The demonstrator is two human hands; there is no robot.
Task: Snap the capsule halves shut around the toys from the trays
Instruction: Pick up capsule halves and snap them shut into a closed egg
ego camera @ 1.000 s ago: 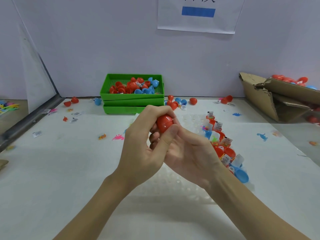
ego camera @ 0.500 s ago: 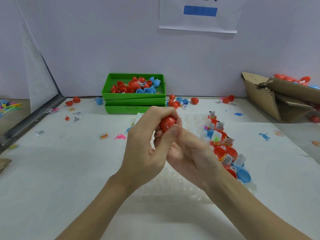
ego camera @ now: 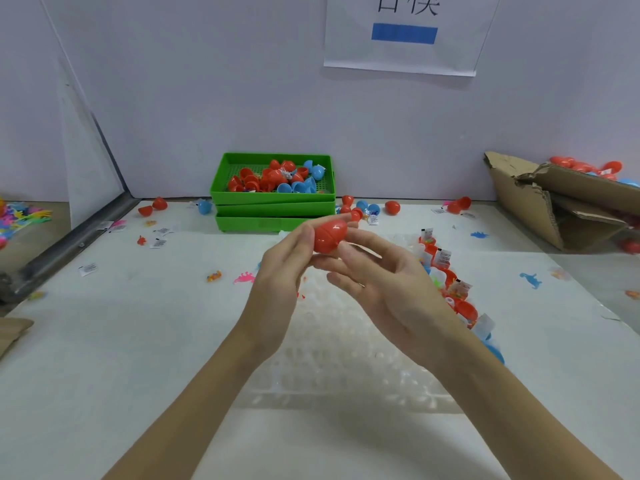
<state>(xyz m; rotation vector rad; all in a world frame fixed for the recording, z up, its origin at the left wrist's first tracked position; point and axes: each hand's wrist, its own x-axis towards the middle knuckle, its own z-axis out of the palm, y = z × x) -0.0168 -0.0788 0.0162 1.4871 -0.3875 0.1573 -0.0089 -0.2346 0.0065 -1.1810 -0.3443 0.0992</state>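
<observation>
Red capsule (ego camera: pixel 329 235) closed, seam visible, pinched between fingertips of left hand (ego camera: pixel 282 271) and right hand (ego camera: pixel 384 282) above the bench (ego camera: pixel 138 341). Beyond both hands, stacked green trays (ego camera: pixel 273 199) holding loose capsule halves.

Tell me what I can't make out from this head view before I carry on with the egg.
- Toy inside the red capsule: hidden by its opaque shell, which shows only a seam line.
- Capsule's underside: covered by the left hand and right hand.
- Cardboard box: cut off by the right edge.
- Lower green trays: contents hidden by the tray stacked on top.
- Paper tags: print too small to read.
</observation>
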